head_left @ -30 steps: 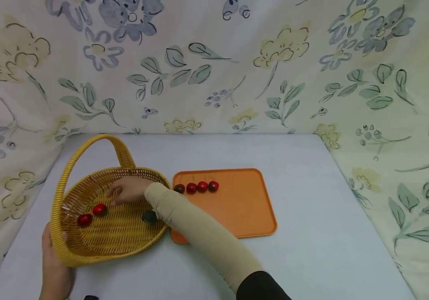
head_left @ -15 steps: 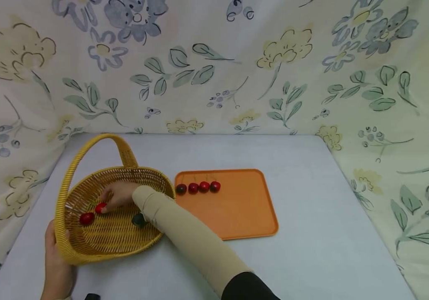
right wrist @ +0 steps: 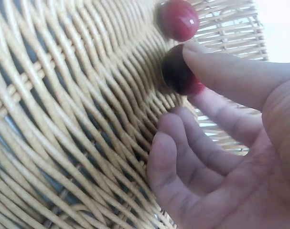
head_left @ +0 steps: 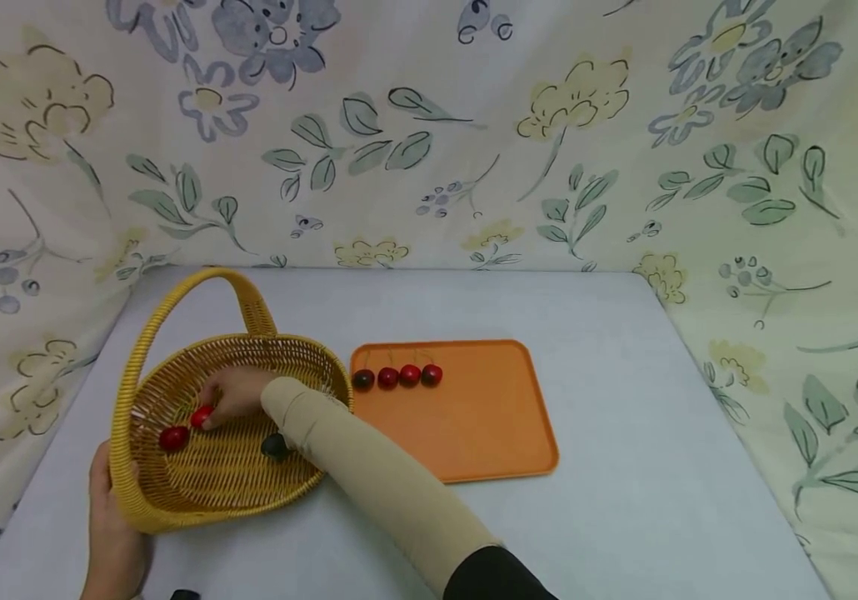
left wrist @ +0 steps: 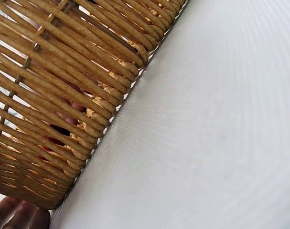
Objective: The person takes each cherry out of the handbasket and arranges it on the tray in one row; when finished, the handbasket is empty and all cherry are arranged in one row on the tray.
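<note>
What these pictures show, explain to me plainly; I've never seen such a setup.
No machine here: a person works bare-handed. The wide picture comes from a camera worn on the head; the two close-ups come from cameras on the left and right wrists. On the white table are an orange tray, with four cherries in a row, and a yellow wicker basket. The left hand holds the basket's side. Inside, the right hand pinches a cherry; beside it lies another cherry, plus a dark object I can't identify.
</note>
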Demonstrator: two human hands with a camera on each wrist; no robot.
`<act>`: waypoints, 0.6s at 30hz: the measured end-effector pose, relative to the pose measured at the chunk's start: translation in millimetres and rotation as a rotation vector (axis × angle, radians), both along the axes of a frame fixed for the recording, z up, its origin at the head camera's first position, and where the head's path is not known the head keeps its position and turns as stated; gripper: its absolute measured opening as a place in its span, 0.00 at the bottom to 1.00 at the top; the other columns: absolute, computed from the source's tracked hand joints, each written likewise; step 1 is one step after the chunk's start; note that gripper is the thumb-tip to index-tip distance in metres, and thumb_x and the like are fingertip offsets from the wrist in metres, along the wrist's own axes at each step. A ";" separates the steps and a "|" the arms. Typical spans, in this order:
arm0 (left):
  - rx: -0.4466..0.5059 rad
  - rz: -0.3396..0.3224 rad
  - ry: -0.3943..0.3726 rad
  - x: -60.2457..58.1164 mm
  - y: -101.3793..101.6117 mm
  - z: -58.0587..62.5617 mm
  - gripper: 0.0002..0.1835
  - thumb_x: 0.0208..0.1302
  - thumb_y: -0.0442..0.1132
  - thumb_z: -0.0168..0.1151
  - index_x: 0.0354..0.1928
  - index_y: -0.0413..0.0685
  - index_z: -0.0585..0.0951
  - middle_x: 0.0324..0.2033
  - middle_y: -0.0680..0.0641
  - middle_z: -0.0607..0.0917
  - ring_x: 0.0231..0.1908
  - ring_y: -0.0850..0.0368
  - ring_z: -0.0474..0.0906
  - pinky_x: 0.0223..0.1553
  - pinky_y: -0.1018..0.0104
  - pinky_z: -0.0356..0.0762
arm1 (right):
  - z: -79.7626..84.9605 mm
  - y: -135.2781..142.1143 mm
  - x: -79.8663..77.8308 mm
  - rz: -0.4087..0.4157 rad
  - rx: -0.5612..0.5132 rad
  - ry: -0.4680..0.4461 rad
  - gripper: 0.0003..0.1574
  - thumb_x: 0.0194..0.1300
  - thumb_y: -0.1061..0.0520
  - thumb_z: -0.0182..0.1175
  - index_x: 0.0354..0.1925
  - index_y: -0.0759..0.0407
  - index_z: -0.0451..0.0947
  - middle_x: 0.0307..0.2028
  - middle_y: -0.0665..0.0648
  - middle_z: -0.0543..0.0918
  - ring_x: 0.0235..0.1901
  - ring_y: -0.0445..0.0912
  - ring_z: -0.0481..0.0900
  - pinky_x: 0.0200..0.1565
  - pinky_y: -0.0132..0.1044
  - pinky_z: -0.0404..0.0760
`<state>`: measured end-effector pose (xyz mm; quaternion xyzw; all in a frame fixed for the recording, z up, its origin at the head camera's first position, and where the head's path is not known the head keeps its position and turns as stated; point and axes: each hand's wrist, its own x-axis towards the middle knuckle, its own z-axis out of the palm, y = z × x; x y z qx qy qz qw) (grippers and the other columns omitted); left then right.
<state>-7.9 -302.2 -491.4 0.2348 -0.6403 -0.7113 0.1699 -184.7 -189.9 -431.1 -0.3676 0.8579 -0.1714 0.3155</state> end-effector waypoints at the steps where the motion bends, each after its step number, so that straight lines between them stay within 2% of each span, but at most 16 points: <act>1: -0.014 -0.003 -0.008 0.2 -0.4 -0.5 0.20 0.75 0.41 0.44 0.66 0.57 0.61 0.58 0.57 0.63 0.56 0.66 0.64 0.39 0.83 0.75 | -0.1 0.5 -1.0 0.001 -0.010 -0.003 0.17 0.59 0.44 0.66 0.45 0.42 0.76 0.40 0.37 0.77 0.38 0.31 0.72 0.37 0.21 0.69; 5: -0.042 -0.002 -0.021 1.9 -1.3 -3.0 0.21 0.75 0.42 0.43 0.67 0.58 0.60 0.59 0.58 0.63 0.57 0.67 0.64 0.40 0.83 0.74 | 2.8 5.9 -5.6 0.002 -0.077 -0.043 0.17 0.58 0.46 0.67 0.42 0.46 0.72 0.35 0.40 0.76 0.34 0.33 0.73 0.34 0.23 0.70; 9: -0.028 0.026 -0.021 5.0 -2.5 -2.5 0.21 0.74 0.42 0.44 0.67 0.59 0.59 0.58 0.58 0.64 0.55 0.68 0.66 0.38 0.84 0.74 | 21.0 25.5 -7.7 0.001 -0.190 -0.095 0.19 0.59 0.48 0.67 0.45 0.47 0.71 0.37 0.41 0.76 0.36 0.32 0.74 0.36 0.21 0.71; 14: 0.026 0.053 0.029 3.9 -1.6 -2.5 0.20 0.73 0.40 0.46 0.65 0.55 0.62 0.56 0.55 0.66 0.51 0.65 0.67 0.35 0.81 0.73 | 52.4 82.4 -13.5 -0.019 -0.395 -0.205 0.22 0.61 0.50 0.65 0.53 0.45 0.73 0.39 0.45 0.77 0.38 0.36 0.75 0.38 0.26 0.74; 18: 0.058 0.047 0.050 0.8 -0.4 -5.2 0.20 0.73 0.38 0.47 0.64 0.53 0.63 0.56 0.53 0.67 0.52 0.64 0.67 0.36 0.80 0.73 | 70.1 137.8 -21.6 -0.108 -0.547 -0.301 0.20 0.62 0.52 0.65 0.53 0.44 0.75 0.44 0.48 0.78 0.40 0.40 0.78 0.43 0.33 0.78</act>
